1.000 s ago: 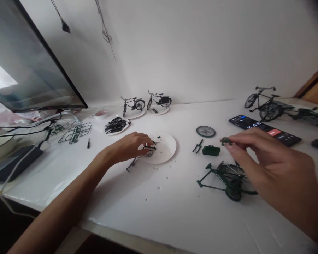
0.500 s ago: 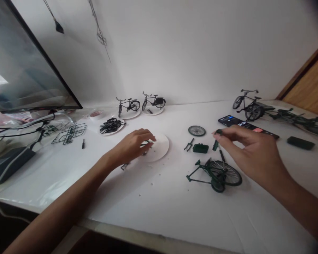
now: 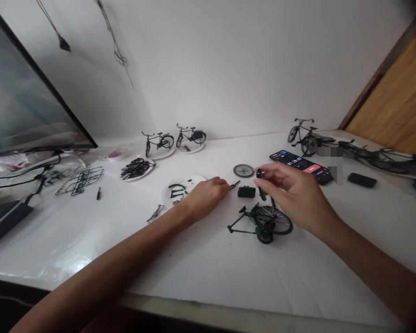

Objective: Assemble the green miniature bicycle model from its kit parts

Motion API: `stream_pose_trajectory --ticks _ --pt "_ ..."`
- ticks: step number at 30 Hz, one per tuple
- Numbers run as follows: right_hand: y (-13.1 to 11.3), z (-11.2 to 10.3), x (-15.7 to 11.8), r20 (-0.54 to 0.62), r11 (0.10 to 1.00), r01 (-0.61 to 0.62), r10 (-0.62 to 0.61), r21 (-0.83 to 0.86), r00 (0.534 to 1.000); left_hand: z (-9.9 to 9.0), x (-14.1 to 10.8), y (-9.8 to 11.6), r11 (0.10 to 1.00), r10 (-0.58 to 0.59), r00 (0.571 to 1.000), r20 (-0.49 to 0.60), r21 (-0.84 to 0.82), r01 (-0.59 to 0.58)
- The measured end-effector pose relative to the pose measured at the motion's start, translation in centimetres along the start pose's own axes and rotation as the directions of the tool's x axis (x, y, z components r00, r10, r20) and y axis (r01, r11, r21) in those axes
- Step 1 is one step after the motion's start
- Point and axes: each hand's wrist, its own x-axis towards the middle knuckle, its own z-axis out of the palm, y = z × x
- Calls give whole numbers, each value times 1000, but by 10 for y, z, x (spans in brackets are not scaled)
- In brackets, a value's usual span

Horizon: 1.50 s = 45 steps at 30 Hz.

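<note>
Beyond the green bicycle [image 3: 268, 222], leftward, the left hand [image 3: 211, 195] has its fingers together on a partly hidden fork [image 3: 235, 185]; straight beyond, the right hand [image 3: 261, 178] pinches a half-covered green part [image 3: 259, 174].

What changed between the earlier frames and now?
The left hand moved rightward from the white plate to the fork part; whether it grips it is unclear. The right hand still holds a small green part. The loose wheel and unfinished bicycle stayed put.
</note>
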Motion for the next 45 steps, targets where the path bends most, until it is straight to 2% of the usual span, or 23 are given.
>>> stream_pose_trajectory --ticks 3,6,8,10,11,13,17,20,22,24,26,28,32,35,38,42,45 --pt "-4 3 -4 11 997 0 1 -83 1000 -8 -8 -4 992 -112 982 -155 -70 103" --pt "-11 6 -8 27 987 -7 11 -160 1000 -16 -12 2 963 -245 915 -321 -192 190" --pt "-16 9 -10 31 983 -4 10 -184 999 -19 -12 13 901 -334 861 -383 -397 172" --pt "-19 12 -12 20 984 20 -17 -175 1000 -20 -12 26 796 -401 832 -383 -596 109" --pt "-21 13 -13 10 986 43 -42 -164 999 -20 -12 32 758 -414 830 -374 -646 87" --pt "-22 15 -15 0 985 93 -94 -145 996 -18 -13 41 759 -396 841 -370 -647 73" --pt "-21 15 -15 19 975 155 -154 -157 988 -13 -16 45 894 -191 878 -440 -447 -30" --pt "-20 13 -13 42 976 131 -126 -175 991 -13 -16 42 939 -31 874 -485 -315 -141" --pt "-19 12 -13 62 982 79 -70 -169 996 -13 -16 40 940 16 874 -486 -291 -179" --pt "-18 11 -13 77 988 40 -29 -148 997 -13 -16 41 930 37 898 -438 -314 -192" --pt "-18 12 -13 81 990 25 -14 -136 997 -12 -16 43 909 20 926 -376 -379 -174" --pt "-18 13 -13 70 991 13 -4 -133 998 -10 -16 45 888 -38 937 -348 -441 -128" --pt "-20 17 -13 42 995 -4 8 -100 999 -5 -14 47 831 -153 931 -331 -554 -61" --pt "-21 19 -15 62 997 -17 21 -73 998 -4 -13 46 737 -217 935 -279 -675 -30" --pt "-20 19 -17 91 999 -43 40 23 995 -6 -12 43 680 -271 921 -281 -733 -23" --pt "-20 11 -17 170 950 -145 99 278 980 -14 -10 37 717 -336 880 -337 -697 7" --pt "-20 7 -14 171 885 -201 141 419 975 -20 -10 33 742 -325 871 -367 -671 -6"
